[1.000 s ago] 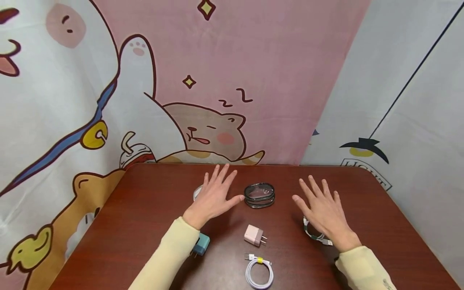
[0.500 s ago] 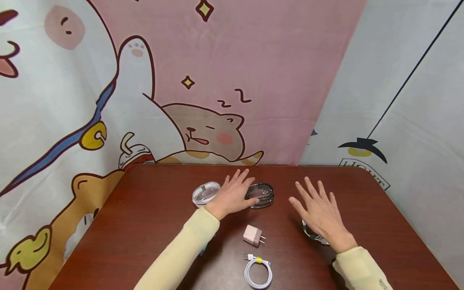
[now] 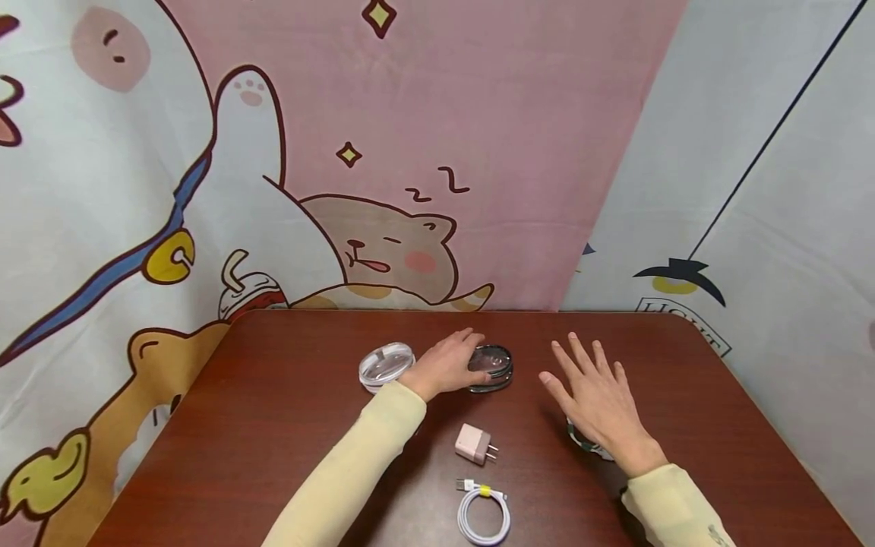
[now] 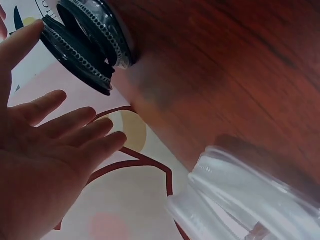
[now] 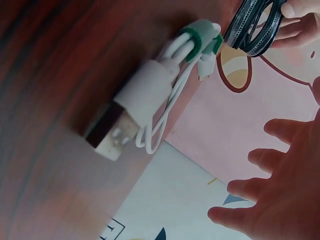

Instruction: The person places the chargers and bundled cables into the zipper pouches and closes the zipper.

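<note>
Nearest the person, a coiled white USB cable [image 3: 484,514] with a yellow tie lies on the dark red-brown wooden table [image 3: 273,425]. Just beyond it sits a small pink wall charger [image 3: 473,444], prongs pointing right. To the right, the right hand [image 3: 601,399] hovers flat with fingers spread and straight, holding nothing; under its wrist lies a white cable bundled with a green tie [image 5: 197,37], its USB plug [image 5: 112,132] resting on the wood.

Farther back, near the middle of the table, the left hand [image 3: 447,365] rests against the left side of a round black zippered case with a clear top [image 3: 494,366]. In the head view its fingers curl over the case's near-left edge. The wrist view shows the fingers [image 4: 75,130] only loosely bent beside the black zipper rim [image 4: 85,42], the thumb near the rim, so a firm grip cannot be told.

Just left of that hand stands a round clear plastic case [image 3: 386,365], apart from the black one. Behind the table hangs a cartoon-printed curtain [image 3: 383,228].
</note>
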Action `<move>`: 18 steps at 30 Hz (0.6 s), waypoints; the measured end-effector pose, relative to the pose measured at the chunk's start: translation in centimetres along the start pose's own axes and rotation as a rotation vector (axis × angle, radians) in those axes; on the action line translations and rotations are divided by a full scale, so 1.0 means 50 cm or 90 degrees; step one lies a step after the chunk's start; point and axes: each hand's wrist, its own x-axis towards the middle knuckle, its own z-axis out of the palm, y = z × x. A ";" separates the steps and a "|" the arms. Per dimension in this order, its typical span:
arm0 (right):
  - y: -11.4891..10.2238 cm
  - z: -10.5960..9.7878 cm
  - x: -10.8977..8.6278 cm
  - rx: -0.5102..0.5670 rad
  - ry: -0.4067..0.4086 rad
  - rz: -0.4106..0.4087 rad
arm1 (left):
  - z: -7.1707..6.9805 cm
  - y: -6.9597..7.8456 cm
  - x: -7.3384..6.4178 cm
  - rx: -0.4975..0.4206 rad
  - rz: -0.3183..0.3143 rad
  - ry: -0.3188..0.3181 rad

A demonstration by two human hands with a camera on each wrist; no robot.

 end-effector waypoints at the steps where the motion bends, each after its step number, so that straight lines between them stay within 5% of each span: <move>1: 0.000 0.000 0.000 -0.001 0.000 0.000 | 0.001 0.000 0.001 -0.004 -0.003 -0.003; 18: -0.003 0.011 -0.006 0.001 -0.022 0.000 | 0.004 -0.012 -0.022 -0.122 -0.045 0.014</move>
